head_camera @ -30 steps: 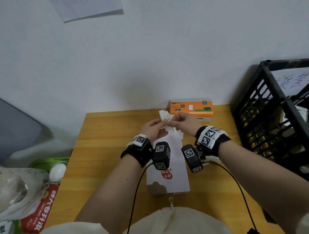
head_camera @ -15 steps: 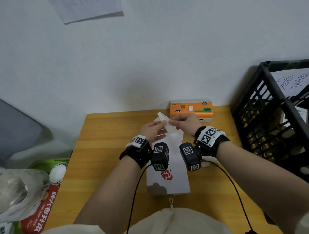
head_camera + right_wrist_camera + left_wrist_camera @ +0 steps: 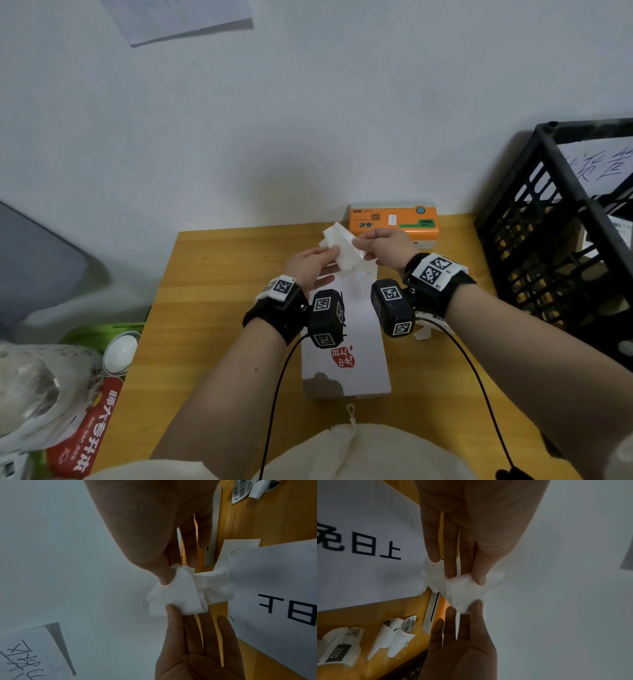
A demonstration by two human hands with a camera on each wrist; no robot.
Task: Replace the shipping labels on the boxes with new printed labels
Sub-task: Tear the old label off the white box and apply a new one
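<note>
A white box [image 3: 346, 342] with a red stamp lies lengthwise on the wooden table [image 3: 212, 308]; its black print shows in the wrist views [image 3: 368, 568] [image 3: 274, 588]. Over its far end both hands pinch a creased white label [image 3: 342, 250] [image 3: 464, 592] [image 3: 175, 595]. My left hand [image 3: 327, 257] [image 3: 479, 580] holds one edge and my right hand [image 3: 359, 244] [image 3: 164, 577] the opposite edge. The label's crumpled end reaches the box's far edge; I cannot tell whether it sticks there. An orange label printer [image 3: 394, 222] stands behind.
Curled peeled labels [image 3: 397, 635] [image 3: 243, 492] lie on the table right of the box. A black plastic crate [image 3: 555, 240] stands at the right. Bags and a red package [image 3: 92, 428] crowd the left edge. The wall is close behind the printer.
The label between my hands has gone from a narrow upright strip to a wider creased sheet. Both hands stay almost in place over the box's far end.
</note>
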